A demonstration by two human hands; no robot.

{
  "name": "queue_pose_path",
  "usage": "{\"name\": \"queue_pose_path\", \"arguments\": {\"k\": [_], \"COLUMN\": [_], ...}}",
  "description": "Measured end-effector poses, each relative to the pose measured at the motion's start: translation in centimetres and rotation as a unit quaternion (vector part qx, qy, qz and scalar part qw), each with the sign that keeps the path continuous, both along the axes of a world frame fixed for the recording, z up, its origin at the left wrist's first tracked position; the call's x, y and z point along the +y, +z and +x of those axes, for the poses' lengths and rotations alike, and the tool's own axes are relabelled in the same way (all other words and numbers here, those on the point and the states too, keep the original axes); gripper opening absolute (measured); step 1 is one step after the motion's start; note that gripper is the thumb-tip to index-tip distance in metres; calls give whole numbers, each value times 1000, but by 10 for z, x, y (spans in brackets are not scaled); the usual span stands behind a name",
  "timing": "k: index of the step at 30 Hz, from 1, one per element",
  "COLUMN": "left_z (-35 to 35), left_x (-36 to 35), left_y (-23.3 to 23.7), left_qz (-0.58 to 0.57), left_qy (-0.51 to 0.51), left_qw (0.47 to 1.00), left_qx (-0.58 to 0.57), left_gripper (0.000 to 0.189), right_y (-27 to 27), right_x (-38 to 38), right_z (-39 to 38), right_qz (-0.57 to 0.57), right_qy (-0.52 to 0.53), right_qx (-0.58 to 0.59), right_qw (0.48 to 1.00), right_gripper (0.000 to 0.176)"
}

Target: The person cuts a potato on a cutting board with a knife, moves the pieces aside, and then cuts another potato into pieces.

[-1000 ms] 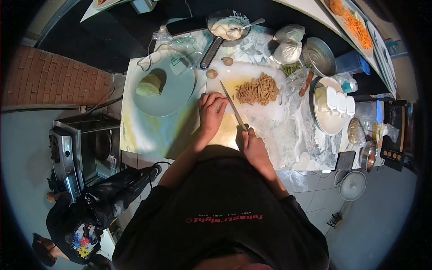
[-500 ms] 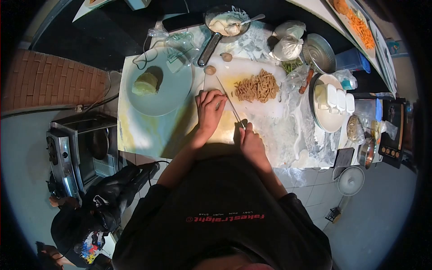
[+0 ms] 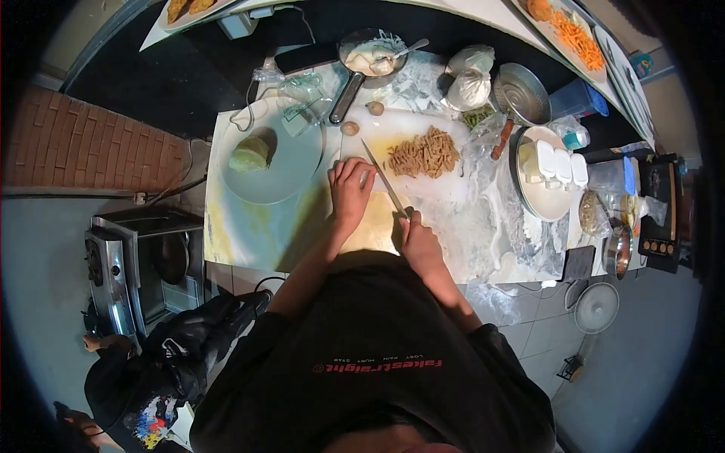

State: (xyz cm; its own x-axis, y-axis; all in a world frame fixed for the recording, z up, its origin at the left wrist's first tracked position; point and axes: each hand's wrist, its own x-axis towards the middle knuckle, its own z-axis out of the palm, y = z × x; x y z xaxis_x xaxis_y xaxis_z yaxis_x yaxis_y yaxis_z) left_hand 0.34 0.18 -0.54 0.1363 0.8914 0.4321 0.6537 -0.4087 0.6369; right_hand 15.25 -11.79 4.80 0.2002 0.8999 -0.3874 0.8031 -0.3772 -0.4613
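Grip first: our right hand [image 3: 419, 240] is closed fully round the handle of the knife [image 3: 384, 181]. The blade runs aslant through the middle of the frame, tip toward the upper left, over the white cutting board [image 3: 453, 198]. Our left hand [image 3: 351, 189] sits just left of the blade, fingers bent down onto the board. We cannot tell what, if anything, lies under them. We judge the bent fingers keep the tips clear of the edge while steadying the blade's flat.

A pile of brown strips [image 3: 424, 153] lies just right of the blade, probably kept there so the spot under the knife stays bare. Two small round pieces [image 3: 350, 128] rest at the board's upper left edge.

Outward:
- Left: a plate [image 3: 294, 170] with a pale green chunk [image 3: 250, 155].
- Top centre: a pan [image 3: 368, 54] with a spoon in it.
- Upper right: tied white bags [image 3: 468, 79] and a metal bowl [image 3: 521, 94].
- Right: a round tray [image 3: 545, 205] of white containers.

Crinkled clear plastic covers the table [image 3: 249, 226].

Room: a brick wall [image 3: 83, 151] at left, a stove [image 3: 113, 264] below it, another person [image 3: 143, 377] at lower left, and a small fan [image 3: 596, 308] on the tiled floor at lower right.
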Motion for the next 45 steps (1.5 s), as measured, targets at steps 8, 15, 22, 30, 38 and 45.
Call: {"name": "queue_pose_path", "arguments": {"k": [8,15,22,30,38,45], "left_z": [2,1,3,4,5,14], "left_x": [-6,-6,-7,-8,-7,-2], "left_y": [-1,0,-1,-3,-3,12], "left_qz": [-6,-4,1,7,11,-6], "left_qy": [-4,-15,-1,-7,11,-36], "left_qw": [1000,1000,1000,1000,1000,999], "left_qx": [-18,-16,2,-9,19,-11], "left_gripper": [6,6,10,7,9,10], "right_y": [-1,-2,-6,-2,4,10], "right_x": [-6,7,-11,-8,-10,-25], "right_z": [0,-3,5,-2,16,34], "right_qz": [-8,-7,14,6,30,43], "right_qy": [-5,-9,-20,-27,-31,-100], "right_qx": [10,35,83,12,-52,118], "right_qw": [1000,999,996,1000,998,987], "right_gripper": [39,40,41,38,39,50]}}
